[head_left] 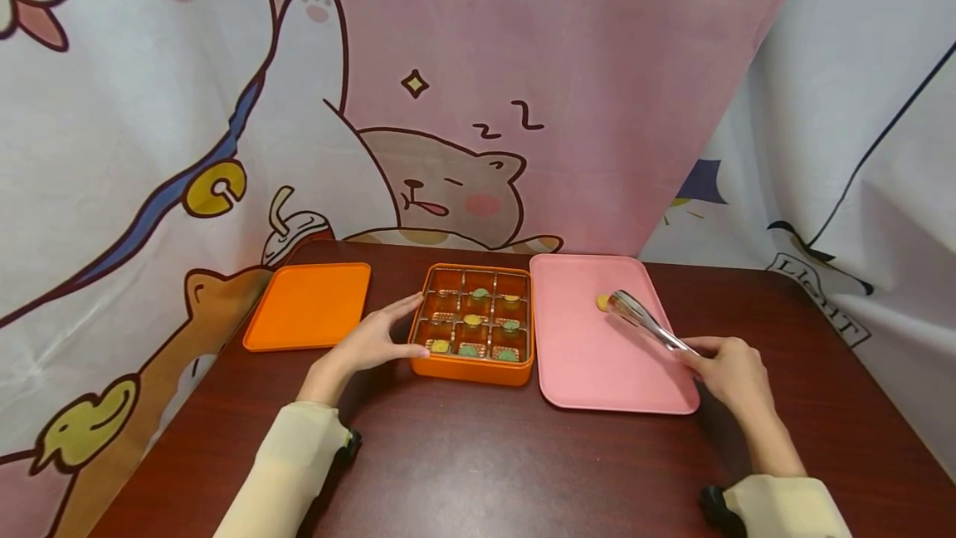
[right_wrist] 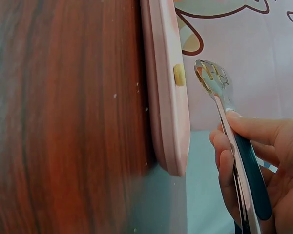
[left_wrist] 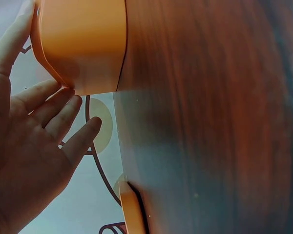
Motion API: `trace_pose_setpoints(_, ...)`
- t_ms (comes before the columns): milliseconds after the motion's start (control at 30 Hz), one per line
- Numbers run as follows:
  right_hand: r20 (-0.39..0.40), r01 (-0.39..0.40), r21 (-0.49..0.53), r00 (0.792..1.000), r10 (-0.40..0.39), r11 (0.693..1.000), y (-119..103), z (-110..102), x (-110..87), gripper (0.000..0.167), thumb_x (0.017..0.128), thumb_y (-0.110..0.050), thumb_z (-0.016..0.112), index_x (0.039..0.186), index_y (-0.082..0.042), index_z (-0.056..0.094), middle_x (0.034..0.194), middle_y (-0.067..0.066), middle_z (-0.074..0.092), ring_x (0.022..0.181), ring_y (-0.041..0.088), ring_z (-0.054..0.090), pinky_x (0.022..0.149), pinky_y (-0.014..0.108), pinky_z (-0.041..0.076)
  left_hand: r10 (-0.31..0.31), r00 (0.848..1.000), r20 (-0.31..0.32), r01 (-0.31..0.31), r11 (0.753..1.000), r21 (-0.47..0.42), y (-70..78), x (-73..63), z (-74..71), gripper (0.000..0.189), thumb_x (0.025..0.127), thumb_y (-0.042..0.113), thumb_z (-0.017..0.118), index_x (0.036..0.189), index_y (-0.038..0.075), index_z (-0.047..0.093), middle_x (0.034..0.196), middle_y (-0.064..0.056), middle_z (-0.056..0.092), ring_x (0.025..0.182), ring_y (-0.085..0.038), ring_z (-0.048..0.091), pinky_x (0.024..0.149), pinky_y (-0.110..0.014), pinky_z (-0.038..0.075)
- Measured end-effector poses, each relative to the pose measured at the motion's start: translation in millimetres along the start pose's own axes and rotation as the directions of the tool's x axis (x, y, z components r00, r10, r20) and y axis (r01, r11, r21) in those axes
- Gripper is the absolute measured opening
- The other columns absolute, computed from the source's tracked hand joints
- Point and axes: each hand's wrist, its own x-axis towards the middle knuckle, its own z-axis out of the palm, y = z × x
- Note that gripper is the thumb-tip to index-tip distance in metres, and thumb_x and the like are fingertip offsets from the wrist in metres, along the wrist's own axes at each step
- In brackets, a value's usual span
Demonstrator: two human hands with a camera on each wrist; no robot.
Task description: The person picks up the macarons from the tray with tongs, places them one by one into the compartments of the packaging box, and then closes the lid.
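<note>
My left hand (head_left: pixel 376 339) rests against the left side of an orange box (head_left: pixel 472 370), its thumb at the near left corner and its fingers farther back. In the left wrist view those fingers are fairly straight, with tips touching the box wall. A clear divided insert fills the box, and several small yellow and green pieces lie in its compartments. My right hand (head_left: pixel 735 376) grips metal tongs (right_wrist: pixel 234 146) by their dark-sided handles. Over the pink tray (head_left: pixel 590 372), the tongs' head is close to a small yellow piece (head_left: pixel 602 302), which lies on the tray.
An orange lid (head_left: pixel 308 305) lies flat on the dark wooden table (head_left: pixel 478 455), left of the box. The tray stands close along the box's right side. A printed cartoon curtain (head_left: pixel 597 106) hangs behind the table and at both sides.
</note>
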Motion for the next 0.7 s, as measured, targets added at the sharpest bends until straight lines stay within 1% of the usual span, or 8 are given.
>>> trace_pose_setpoints(67,-0.007,0.008,0.003,1.0,-0.008,1.0,-2,1,0.3,0.037,0.089,-0.027,0.074,0.114,0.0,0.074,0.084,0.018,0.074,0.074,0.026,0.059,0.058,0.029,0.036,0.0,1.0,-0.001,0.0,1.0,0.002,-0.6,-0.2,0.2,0.094,0.082,0.045,0.08,0.157,0.013,0.033,0.164,-0.012,0.029,0.149,-0.038,0.031,0.115,-0.063,0.031)
trace_pose_setpoints(167,-0.017,0.024,0.003,1.0,-0.024,1.0,-5,2,1.1,0.037,0.089,-0.027,0.075,0.113,0.0,0.074,0.084,0.019,0.074,0.073,0.026,0.057,0.057,0.03,0.035,-0.002,1.0,-0.002,0.002,1.0,0.003,-1.5,-0.2,0.6,0.094,0.082,0.045,0.08,0.157,0.013,0.033,0.164,-0.012,0.029,0.149,-0.038,0.031,0.115,-0.063,0.031)
trace_pose_setpoints(367,-0.024,0.039,0.014,0.999,-0.038,0.999,-12,5,2.1,0.039,0.089,-0.027,0.075,0.114,0.002,0.073,0.105,0.031,0.07,0.077,0.03,0.055,0.057,0.03,0.034,0.001,1.0,-0.002,-0.001,1.0,0.002,-2.6,0.3,0.9,0.094,0.082,0.045,0.08,0.157,0.013,0.033,0.164,-0.013,0.028,0.149,-0.038,0.031,0.115,-0.063,0.031)
trace_pose_setpoints(400,-0.025,0.041,0.017,0.999,-0.04,0.999,-14,6,2.1,0.039,0.089,-0.027,0.075,0.114,0.002,0.073,0.106,0.031,0.07,0.077,0.03,0.056,0.057,0.03,0.034,0.003,1.0,-0.002,-0.003,1.0,0.004,-3.1,0.5,1.1,0.094,0.082,0.045,0.08,0.157,0.013,0.033,0.164,-0.013,0.028,0.149,-0.038,0.031,0.115,-0.063,0.031)
trace_pose_setpoints(467,-0.023,0.043,0.023,0.999,-0.043,0.999,-17,6,2.1,0.038,0.089,-0.027,0.075,0.113,0.002,0.073,0.099,0.028,0.072,0.074,0.027,0.055,0.056,0.03,0.034,0.006,1.0,-0.002,-0.005,1.0,0.004,-3.6,0.9,1.2,0.094,0.082,0.044,0.08,0.157,0.013,0.033,0.164,-0.013,0.028,0.149,-0.038,0.032,0.115,-0.063,0.031)
trace_pose_setpoints(600,-0.021,0.055,0.04,0.998,-0.054,0.998,-24,10,1.5,0.035,0.088,-0.024,0.075,0.112,0.002,0.074,0.078,0.014,0.075,0.065,0.017,0.056,0.052,0.028,0.035,0.003,1.0,-0.001,-0.003,1.0,0.003,-3.6,1.3,1.3,0.094,0.082,0.044,0.08,0.157,0.013,0.032,0.164,-0.013,0.028,0.149,-0.038,0.032,0.115,-0.063,0.031)
trace_pose_setpoints(667,-0.014,0.058,0.057,0.998,-0.058,0.997,-28,11,1.2,0.035,0.089,-0.022,0.075,0.113,0.003,0.073,0.071,0.009,0.075,0.062,0.013,0.057,0.051,0.027,0.035,0.001,1.0,0.002,-0.001,1.0,-0.002,-3.2,1.4,1.3,0.094,0.082,0.044,0.08,0.157,0.013,0.032,0.165,-0.013,0.028,0.149,-0.038,0.031,0.115,-0.063,0.031)
trace_pose_setpoints(700,-0.012,0.059,0.065,0.998,-0.059,0.996,-30,12,1.3,0.035,0.089,-0.021,0.075,0.113,0.004,0.073,0.07,0.008,0.074,0.062,0.012,0.057,0.05,0.027,0.035,-0.001,1.0,0.002,0.001,1.0,-0.005,-2.7,1.1,1.1,0.094,0.082,0.044,0.08,0.157,0.013,0.032,0.165,-0.012,0.028,0.149,-0.038,0.031,0.116,-0.063,0.031)
